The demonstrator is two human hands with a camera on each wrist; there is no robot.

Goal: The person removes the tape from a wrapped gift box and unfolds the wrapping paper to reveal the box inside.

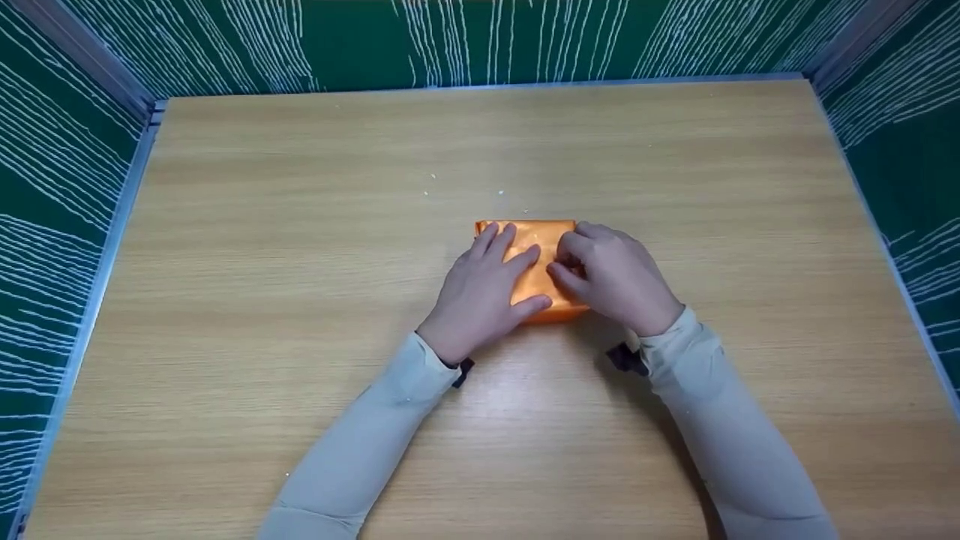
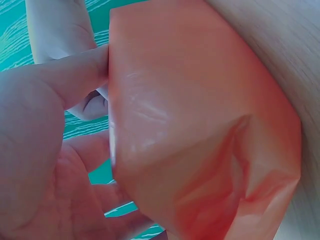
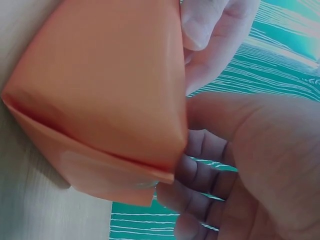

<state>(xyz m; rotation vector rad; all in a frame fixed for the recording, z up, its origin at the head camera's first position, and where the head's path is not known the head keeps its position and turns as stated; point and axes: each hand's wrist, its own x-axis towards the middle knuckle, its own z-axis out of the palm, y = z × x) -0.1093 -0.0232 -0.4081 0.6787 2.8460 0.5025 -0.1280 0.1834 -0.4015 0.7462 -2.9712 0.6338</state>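
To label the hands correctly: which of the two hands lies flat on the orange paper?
The left hand lies flat, fingers straight, on the orange paper. The right hand has curled fingers pinching the paper.

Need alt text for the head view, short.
Two hands work a folded orange sheet on a wooden table: the left hand lies flat on it with straight fingers, while the right hand curls its fingers at the sheet's right edge. Green white-lined walls enclose the table.
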